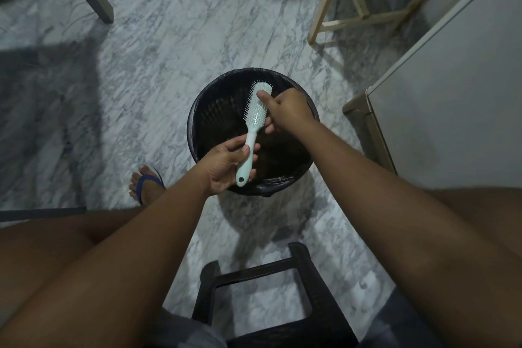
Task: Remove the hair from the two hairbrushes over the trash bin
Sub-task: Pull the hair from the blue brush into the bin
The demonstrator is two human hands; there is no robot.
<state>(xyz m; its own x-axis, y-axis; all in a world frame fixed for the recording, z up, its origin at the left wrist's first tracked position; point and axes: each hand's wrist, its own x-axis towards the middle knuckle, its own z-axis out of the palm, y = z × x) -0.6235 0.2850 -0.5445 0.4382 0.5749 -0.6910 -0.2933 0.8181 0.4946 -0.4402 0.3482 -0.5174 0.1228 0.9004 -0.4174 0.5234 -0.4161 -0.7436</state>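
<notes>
Any hair among the bristles is too fine to make out. The left hand has its grip clenched round the handle of the mint hairbrush. The right hand pinches the brush head, thumb on the bristles, above the trash bin.

Dim, soft shadows, wide-angle edge distortion.

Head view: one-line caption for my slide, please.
Left hand holds the mint hairbrush by its handle over the black trash bin; right hand pinches its bristle head.
</notes>
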